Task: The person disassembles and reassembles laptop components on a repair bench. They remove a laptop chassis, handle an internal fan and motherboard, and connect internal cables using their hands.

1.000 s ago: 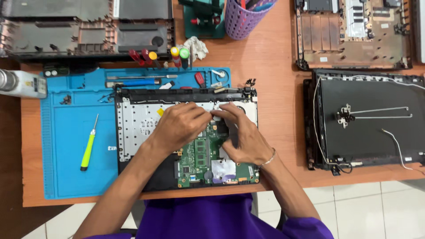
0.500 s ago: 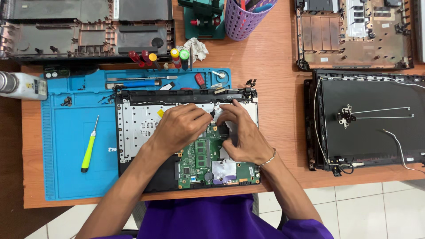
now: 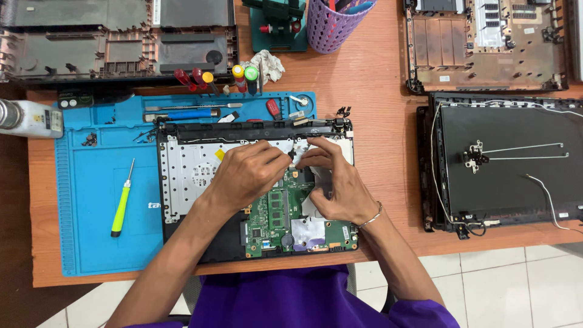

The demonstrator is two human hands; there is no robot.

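An opened laptop base (image 3: 182,164) with a silver inner plate lies on a blue work mat (image 3: 91,200). Its green motherboard (image 3: 276,212) shows below my hands. My left hand (image 3: 243,176) is curled over the middle of the base, its fingertips pinched on a small dark part (image 3: 291,159) at the board's top edge. My right hand (image 3: 334,182) rests on the board's right side, with a bracelet at the wrist. Its fingertips meet the left hand's at the same spot. What lies under both palms is hidden.
A yellow-green screwdriver (image 3: 121,200) lies on the mat's left. Several coloured screwdrivers (image 3: 206,79) and a purple basket (image 3: 337,24) stand behind. Other laptop shells sit at top left (image 3: 115,42) and top right (image 3: 486,42), with a black lid (image 3: 510,164) with wires at the right. A bottle (image 3: 27,118) lies at the far left.
My right hand's fingers have crept slightly up and left to meet the left fingertips. Otherwise both hands stay over the same spot.
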